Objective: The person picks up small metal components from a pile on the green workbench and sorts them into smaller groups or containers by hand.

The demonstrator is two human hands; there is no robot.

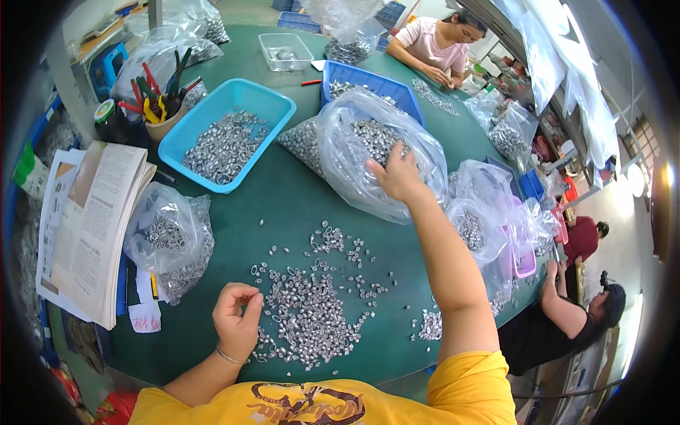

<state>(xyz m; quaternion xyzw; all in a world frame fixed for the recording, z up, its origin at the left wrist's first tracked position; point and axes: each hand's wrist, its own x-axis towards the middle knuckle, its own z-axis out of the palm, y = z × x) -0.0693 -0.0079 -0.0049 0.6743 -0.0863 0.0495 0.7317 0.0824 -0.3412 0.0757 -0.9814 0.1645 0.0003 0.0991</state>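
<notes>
My right hand (401,175) reaches into the mouth of a clear plastic bag (418,152), thumb and fingers apart over small silvery metal pieces (373,137). My left hand (237,320) is closed, with thumb and forefinger pinched together at the left edge of a loose pile of small oval metal pieces (312,319). Whatever lies in that pinch is too small to make out. The pile spreads on the green tabletop (241,234) in front of me. To its right sits a smaller heap of similar pieces (431,326).
A light-blue basket (234,180) of metal pieces stands left of the bag, a darker blue basket (397,91) behind it. Bagged pieces (166,234), papers (92,234) and a pot of pliers (161,127) line the left. People (439,46) work at the far side and right.
</notes>
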